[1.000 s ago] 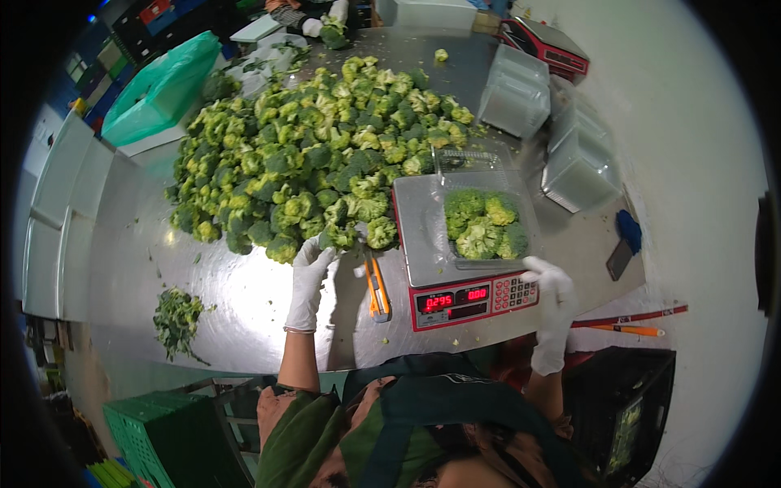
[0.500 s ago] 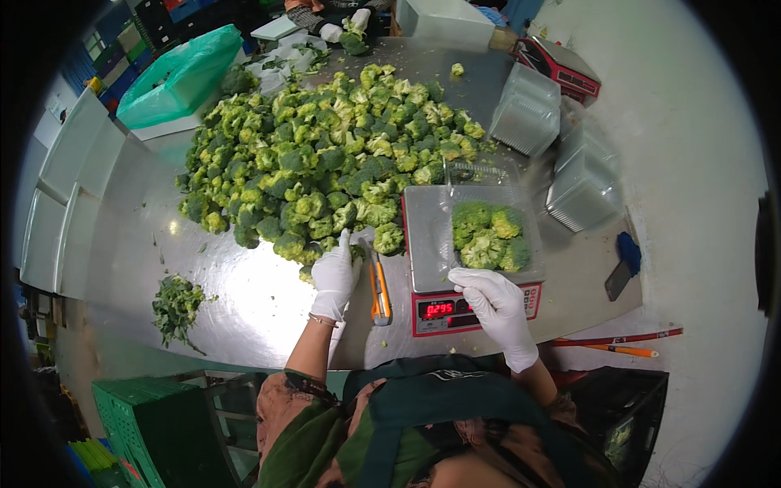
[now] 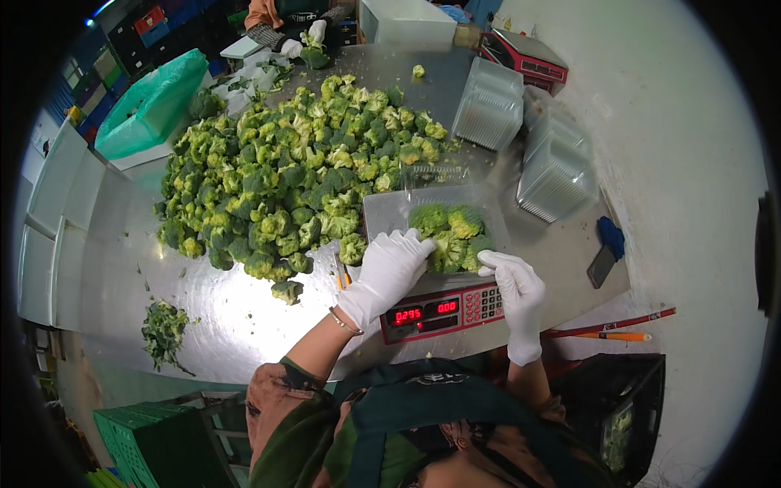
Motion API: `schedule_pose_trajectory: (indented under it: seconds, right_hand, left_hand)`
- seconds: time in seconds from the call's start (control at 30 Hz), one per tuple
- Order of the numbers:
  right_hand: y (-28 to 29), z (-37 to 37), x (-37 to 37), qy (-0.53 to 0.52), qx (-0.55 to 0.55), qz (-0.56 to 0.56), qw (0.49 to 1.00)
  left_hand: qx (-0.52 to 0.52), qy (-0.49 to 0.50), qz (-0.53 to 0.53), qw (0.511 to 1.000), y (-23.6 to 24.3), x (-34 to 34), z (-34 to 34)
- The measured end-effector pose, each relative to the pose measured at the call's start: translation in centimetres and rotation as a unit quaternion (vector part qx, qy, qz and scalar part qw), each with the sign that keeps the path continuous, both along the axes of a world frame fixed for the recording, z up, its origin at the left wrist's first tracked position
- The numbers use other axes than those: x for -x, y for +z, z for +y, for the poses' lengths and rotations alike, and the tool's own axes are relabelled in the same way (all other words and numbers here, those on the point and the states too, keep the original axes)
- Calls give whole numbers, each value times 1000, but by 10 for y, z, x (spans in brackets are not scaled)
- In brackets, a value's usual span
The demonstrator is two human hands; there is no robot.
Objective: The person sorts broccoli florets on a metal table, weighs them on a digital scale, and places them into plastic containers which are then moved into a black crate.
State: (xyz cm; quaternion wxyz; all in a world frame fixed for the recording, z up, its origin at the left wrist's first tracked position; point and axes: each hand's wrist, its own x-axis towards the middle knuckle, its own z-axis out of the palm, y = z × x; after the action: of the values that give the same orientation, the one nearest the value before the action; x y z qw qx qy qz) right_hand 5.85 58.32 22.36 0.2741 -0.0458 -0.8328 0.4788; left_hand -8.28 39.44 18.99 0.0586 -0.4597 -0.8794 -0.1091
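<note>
My left hand (image 3: 386, 275), in a white glove, reaches over the front left of an open clear plastic container (image 3: 498, 242), its fingers curled onto that edge beside the broccoli florets (image 3: 447, 224) inside. My right hand (image 3: 517, 305), also gloved, pinches the container's front right corner. The container sits on a digital scale (image 3: 435, 317) with red lit displays. An orange box cutter (image 3: 345, 276), partly hidden by my left hand, lies left of the scale, near a big pile of cut broccoli (image 3: 277, 179).
A co-worker's gloved hands (image 3: 316, 32) hold broccoli at the far edge. Nested clear containers (image 3: 557, 167), a second scale (image 3: 521, 53) and a phone (image 3: 601, 268) stand or lie rightward. A green-lined box (image 3: 146, 106) and leafy scraps (image 3: 167, 333) are on the left, crates (image 3: 146, 439) below.
My left hand has moved right from the pile to the container, leaving a floret at the pile's front. My right hand has moved from the container's front left to its front right corner.
</note>
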Motion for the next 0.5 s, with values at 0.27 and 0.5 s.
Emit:
schedule_pose_trajectory:
  seconds: [0.27,0.5]
  right_hand:
    - [-21,43,-20,-73,130,-19,989]
    - [-12,36,-3,-15,124,32,992]
  left_hand:
    - [-382,33,-523,762,49,19,-23]
    - [-511,69,-535,669,14,11,22]
